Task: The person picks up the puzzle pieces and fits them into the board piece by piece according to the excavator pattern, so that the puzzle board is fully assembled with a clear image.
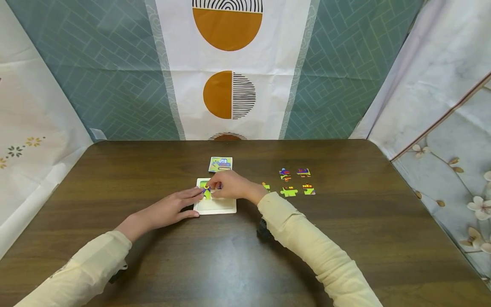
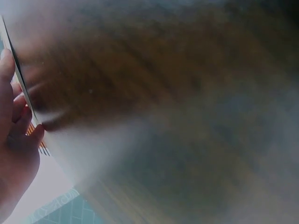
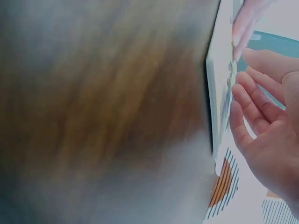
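A white puzzle tray (image 1: pixel 217 207) lies on the table with green and purple jigsaw pieces in its upper part. My left hand (image 1: pixel 174 207) rests at the tray's left side, fingers stretched out and fingertips on a green and purple piece (image 1: pixel 207 194). In the left wrist view the left hand (image 2: pixel 18 149) shows only at the left edge. Reaching over the tray from the right, my right hand (image 1: pixel 232 186) pinches a puzzle piece (image 1: pixel 220 186), mostly hidden by the fingers. The right wrist view shows the right hand (image 3: pixel 268 112) with bent fingers, fingertips close at the tray face (image 3: pixel 217 93).
Behind the tray lies a small picture card (image 1: pixel 220 164) with a blue digger. Several loose pieces are spread to the right, among them a green one (image 1: pixel 289 192) and a purple one (image 1: pixel 304 172); one is partly hidden by the right wrist. Patterned cloths surround the brown table (image 1: pixel 230 264).
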The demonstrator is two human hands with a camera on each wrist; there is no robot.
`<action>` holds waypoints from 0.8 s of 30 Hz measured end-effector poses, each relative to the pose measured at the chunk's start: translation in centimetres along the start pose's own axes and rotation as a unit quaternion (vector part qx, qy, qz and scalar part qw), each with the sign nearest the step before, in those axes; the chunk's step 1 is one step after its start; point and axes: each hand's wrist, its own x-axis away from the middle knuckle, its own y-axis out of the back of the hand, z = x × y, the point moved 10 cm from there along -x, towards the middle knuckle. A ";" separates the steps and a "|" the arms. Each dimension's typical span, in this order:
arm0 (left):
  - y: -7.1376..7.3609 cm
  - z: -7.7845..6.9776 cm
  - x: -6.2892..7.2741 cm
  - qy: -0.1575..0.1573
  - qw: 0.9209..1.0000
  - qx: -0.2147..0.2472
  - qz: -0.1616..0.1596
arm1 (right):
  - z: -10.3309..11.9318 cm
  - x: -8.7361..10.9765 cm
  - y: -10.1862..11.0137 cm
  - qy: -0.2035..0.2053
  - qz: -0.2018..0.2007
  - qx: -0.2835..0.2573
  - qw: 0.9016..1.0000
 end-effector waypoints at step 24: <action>0.0 0.0 0.1 0.009 1.000 0.003 0.005 | -6.3 4.9 4.8 -0.123 -0.039 -0.039 0.991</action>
